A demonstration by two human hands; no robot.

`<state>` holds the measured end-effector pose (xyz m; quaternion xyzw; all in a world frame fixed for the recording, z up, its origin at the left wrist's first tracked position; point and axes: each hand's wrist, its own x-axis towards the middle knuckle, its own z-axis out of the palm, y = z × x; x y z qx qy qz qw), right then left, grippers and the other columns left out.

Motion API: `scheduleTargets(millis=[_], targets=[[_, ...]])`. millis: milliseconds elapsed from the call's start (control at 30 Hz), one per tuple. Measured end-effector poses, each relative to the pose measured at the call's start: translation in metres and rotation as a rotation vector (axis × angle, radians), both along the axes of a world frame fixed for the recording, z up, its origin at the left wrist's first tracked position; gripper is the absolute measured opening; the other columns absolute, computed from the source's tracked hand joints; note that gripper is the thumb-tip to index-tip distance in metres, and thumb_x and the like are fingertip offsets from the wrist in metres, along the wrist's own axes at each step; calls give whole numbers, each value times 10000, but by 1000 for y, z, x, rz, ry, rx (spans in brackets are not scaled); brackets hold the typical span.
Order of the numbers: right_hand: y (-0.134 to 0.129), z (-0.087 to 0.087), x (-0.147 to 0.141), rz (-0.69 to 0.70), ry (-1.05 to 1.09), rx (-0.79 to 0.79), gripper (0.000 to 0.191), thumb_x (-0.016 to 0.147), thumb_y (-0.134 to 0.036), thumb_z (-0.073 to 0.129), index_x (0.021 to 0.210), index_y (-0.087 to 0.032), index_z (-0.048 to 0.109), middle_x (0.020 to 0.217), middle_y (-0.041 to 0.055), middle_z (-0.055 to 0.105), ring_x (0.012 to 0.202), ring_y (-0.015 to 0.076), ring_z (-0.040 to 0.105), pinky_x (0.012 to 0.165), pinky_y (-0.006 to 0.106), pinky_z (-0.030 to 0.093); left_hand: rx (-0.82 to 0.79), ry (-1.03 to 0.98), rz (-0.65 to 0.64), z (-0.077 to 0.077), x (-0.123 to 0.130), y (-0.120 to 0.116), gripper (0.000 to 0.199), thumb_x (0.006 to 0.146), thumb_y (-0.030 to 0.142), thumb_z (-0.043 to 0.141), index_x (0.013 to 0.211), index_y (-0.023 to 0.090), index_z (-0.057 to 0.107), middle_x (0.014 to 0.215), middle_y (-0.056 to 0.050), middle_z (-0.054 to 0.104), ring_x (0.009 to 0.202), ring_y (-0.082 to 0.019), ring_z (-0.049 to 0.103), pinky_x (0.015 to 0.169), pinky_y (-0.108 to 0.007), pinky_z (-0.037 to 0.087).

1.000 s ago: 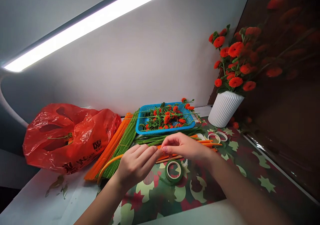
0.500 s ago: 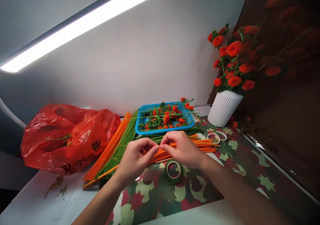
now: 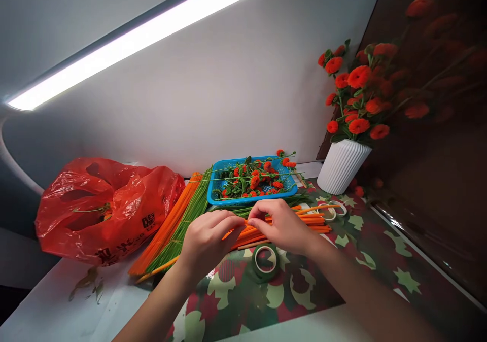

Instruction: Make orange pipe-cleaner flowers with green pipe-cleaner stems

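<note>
My left hand (image 3: 207, 240) and my right hand (image 3: 283, 226) meet fingertip to fingertip above the table, both pinching one long orange pipe cleaner (image 3: 312, 209). It runs from the lower left, under my left hand, up past my right hand toward the tape rolls. Beneath my fingers lies a pile of short orange pipe cleaners (image 3: 315, 226). A roll of green tape (image 3: 265, 261) lies flat just in front of my right hand.
A blue basket (image 3: 213, 192) of small orange pipe-cleaner flowers stands behind my hands. Long orange and green pipe cleaners (image 3: 178, 220) lie to the left, beside a red plastic bag (image 3: 102, 207). A white vase (image 3: 342, 164) with orange flowers stands at right. Two white tape rolls (image 3: 337, 209) lie nearby.
The pipe cleaner between my hands has straightened from a bent arc and slid right, its end now reaching toward the tape rolls. Both hands stayed close together.
</note>
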<state>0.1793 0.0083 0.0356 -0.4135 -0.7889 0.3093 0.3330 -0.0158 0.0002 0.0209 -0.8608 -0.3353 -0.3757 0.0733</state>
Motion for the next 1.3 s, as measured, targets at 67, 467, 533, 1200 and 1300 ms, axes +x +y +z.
scheduleTargets(millis=[67, 467, 533, 1200, 1300], targets=[[-1, 3, 1, 5, 12, -66, 132, 841, -222, 562, 727, -176, 611, 724, 12, 637, 662, 124, 547, 564, 224, 392, 131, 74, -1, 0, 0, 0, 73, 853, 162, 574, 865, 189, 642, 762, -7, 699, 637, -121, 607, 593, -237, 440], [0, -4, 0, 31, -139, 259, 130, 870, -184, 537, 749, -171, 581, 733, 3, 634, 659, 116, 510, 733, 296, 332, -494, -93, -16, 5, 4, -3, 178, 899, 253, 485, 786, 169, 594, 688, -8, 612, 581, -109, 531, 514, -211, 397], [-2, -5, -1, 54, -202, 429, 137, 888, -173, 509, 769, -165, 575, 745, 9, 633, 682, 121, 506, 787, 329, 291, -820, -199, -86, 8, 3, -2, 240, 904, 317, 471, 754, 159, 569, 624, 6, 569, 528, -99, 496, 470, -202, 373], [-5, 19, 7, 87, 51, -500, 137, 796, -253, 576, 720, -150, 622, 631, -19, 552, 578, 90, 450, 487, 193, 335, 303, 238, -206, 1, -9, -2, 251, 833, 89, 591, 1080, 131, 603, 852, -52, 712, 690, -143, 618, 605, -287, 421], [-3, 17, 8, 120, 73, -530, 140, 791, -261, 587, 721, -146, 623, 621, -24, 536, 574, 87, 434, 483, 190, 329, 298, 204, -204, -1, -9, -3, 236, 831, 78, 585, 1058, 137, 615, 854, -57, 718, 702, -150, 625, 616, -289, 427]])
